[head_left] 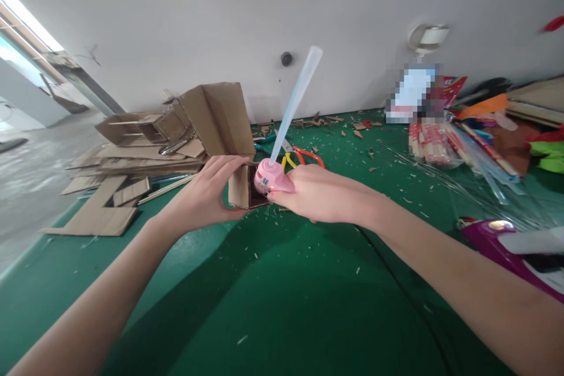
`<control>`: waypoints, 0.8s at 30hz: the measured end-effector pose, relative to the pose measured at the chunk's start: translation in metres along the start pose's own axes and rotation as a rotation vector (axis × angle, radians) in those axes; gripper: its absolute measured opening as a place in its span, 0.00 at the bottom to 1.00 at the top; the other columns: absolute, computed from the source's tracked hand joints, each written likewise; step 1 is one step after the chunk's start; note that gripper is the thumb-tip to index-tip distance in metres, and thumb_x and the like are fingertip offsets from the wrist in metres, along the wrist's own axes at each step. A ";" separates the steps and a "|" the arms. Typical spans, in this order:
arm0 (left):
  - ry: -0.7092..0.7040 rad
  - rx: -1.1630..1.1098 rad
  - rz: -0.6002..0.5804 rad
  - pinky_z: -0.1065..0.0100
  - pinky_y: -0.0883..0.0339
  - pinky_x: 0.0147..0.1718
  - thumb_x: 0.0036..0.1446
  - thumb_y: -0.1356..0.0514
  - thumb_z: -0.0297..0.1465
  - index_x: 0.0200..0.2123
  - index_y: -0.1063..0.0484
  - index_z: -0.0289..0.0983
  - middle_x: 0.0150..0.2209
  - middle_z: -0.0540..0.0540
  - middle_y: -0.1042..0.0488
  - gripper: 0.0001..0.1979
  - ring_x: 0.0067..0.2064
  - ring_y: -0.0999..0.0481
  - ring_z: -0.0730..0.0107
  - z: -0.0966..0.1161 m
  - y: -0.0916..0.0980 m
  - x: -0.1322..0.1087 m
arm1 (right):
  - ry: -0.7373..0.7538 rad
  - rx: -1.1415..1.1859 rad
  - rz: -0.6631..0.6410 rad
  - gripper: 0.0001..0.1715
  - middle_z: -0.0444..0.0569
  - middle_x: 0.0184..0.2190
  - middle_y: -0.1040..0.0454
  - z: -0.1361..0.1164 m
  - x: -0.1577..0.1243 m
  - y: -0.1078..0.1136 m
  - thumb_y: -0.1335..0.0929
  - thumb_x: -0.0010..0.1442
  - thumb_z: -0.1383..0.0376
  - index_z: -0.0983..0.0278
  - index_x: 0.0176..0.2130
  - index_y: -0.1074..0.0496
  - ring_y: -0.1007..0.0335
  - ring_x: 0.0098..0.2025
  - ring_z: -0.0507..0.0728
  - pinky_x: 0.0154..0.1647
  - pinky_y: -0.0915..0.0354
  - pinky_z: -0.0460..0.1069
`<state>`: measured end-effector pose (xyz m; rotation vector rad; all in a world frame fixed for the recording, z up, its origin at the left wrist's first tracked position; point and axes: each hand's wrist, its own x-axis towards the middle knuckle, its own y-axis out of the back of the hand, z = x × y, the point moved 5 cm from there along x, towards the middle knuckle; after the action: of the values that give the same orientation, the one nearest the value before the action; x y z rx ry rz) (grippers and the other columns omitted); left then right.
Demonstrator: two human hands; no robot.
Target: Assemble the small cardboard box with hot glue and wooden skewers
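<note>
Left hand (205,194): frame centre, arm outstretched, fingers clasping small cardboard box (241,187).
Right hand (319,192): arm outstretched, closed around pink glue gun (272,177).

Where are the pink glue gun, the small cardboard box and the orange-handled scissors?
pink glue gun (269,179): head view, on its pink body.
small cardboard box (239,188): head view, on its near side wall.
orange-handled scissors (312,156): head view, on the orange handle loop.

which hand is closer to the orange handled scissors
Right. The right hand, gripping the pink glue gun, sits just in front of the scissors; the left hand holds the small cardboard box further to their left.
</note>
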<state>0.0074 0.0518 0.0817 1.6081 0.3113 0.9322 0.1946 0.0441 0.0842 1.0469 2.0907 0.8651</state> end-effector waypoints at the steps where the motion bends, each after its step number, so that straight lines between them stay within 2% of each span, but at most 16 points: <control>1: -0.010 0.001 -0.001 0.51 0.37 0.56 0.51 0.35 0.43 0.60 0.46 0.37 0.56 0.38 0.34 0.37 0.57 0.34 0.51 0.001 0.001 0.000 | 0.004 -0.012 0.004 0.19 0.44 0.19 0.33 -0.001 0.000 0.000 0.40 0.61 0.51 0.61 0.26 0.40 0.39 0.18 0.50 0.20 0.47 0.49; 15: 0.025 -0.057 -0.047 0.51 0.38 0.57 0.50 0.35 0.44 0.61 0.46 0.39 0.58 0.38 0.36 0.39 0.58 0.35 0.50 0.000 -0.001 0.000 | 0.075 0.052 -0.037 0.19 0.43 0.20 0.32 0.001 0.003 -0.003 0.41 0.60 0.51 0.62 0.28 0.37 0.36 0.19 0.51 0.22 0.44 0.49; 24: 0.031 -0.062 -0.024 0.51 0.36 0.56 0.49 0.34 0.43 0.62 0.47 0.38 0.57 0.37 0.35 0.41 0.57 0.34 0.49 -0.003 0.001 -0.001 | 0.045 0.082 0.000 0.21 0.43 0.18 0.34 0.002 0.002 -0.002 0.41 0.61 0.49 0.62 0.29 0.37 0.40 0.18 0.50 0.20 0.46 0.49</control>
<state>0.0045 0.0536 0.0819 1.5310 0.3195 0.9401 0.1945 0.0454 0.0812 1.0792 2.1792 0.8160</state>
